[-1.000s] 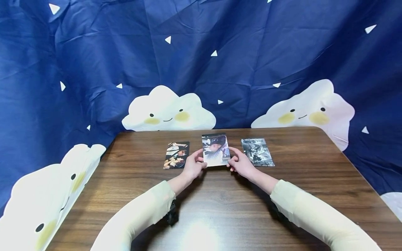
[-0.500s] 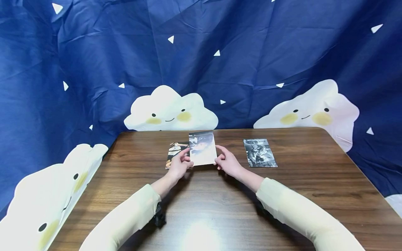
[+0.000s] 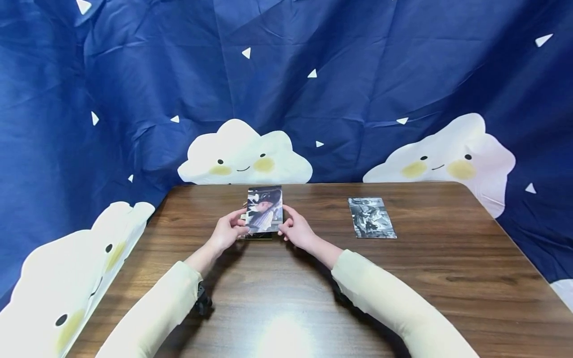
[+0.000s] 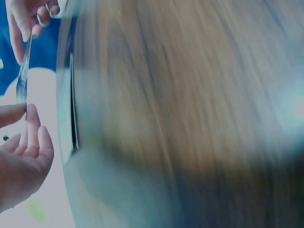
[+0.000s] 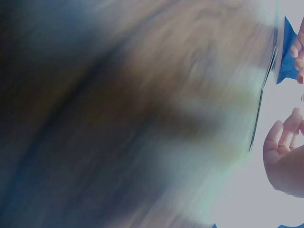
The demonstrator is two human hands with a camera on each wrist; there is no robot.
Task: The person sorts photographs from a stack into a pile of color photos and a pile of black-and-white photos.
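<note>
A photo print [image 3: 264,210] is held up by its two side edges, above another photo print [image 3: 260,237] on the table. That lower print is mostly covered; its bottom strip shows. My left hand [image 3: 227,231] pinches the raised print's left edge between thumb and fingers, and my right hand [image 3: 297,229] pinches its right edge. Seen edge-on in the left wrist view, the raised print [image 4: 22,85] is apart from the tabletop. A black-and-white photo print [image 3: 372,218] lies flat further right, touched by neither hand.
The brown wooden table [image 3: 304,283] ends at a back edge just behind the prints. Behind it hangs a dark blue curtain [image 3: 277,74] with white clouds. A bright light reflection lies on the table's near part.
Both hands have carried the raised print leftward, from between the two lying prints to over the left one, which it now mostly covers. The black-and-white print stays on the table.
</note>
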